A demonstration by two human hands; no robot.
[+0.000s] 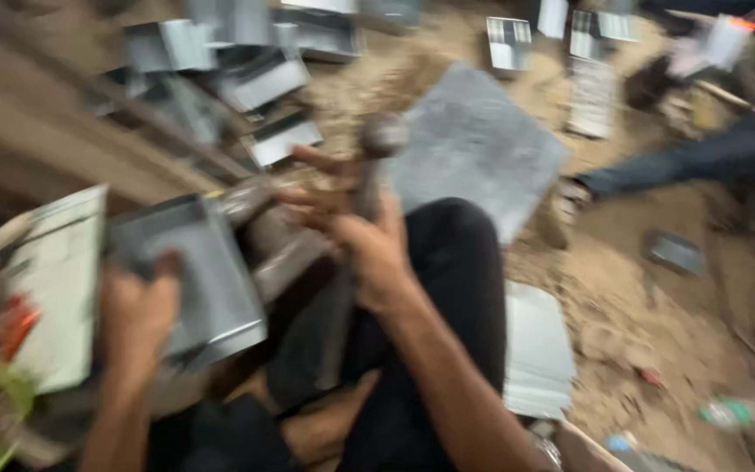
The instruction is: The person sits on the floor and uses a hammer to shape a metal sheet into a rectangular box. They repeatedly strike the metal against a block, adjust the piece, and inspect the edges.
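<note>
Gripping a hammer (369, 175), my right hand (369, 249) wraps its handle; my left hand (137, 319) clasps a metal box (194, 271), contents blurred.

The folded tray (198, 271) looked like thin grey sheet metal with a dull sheen; the hammer (369, 183) head was dark metal; the floor (640, 323) was rough, sandy earth.

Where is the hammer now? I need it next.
In the head view, the hammer is at centre, gripped by the right hand, right of the grey metal box.
</note>
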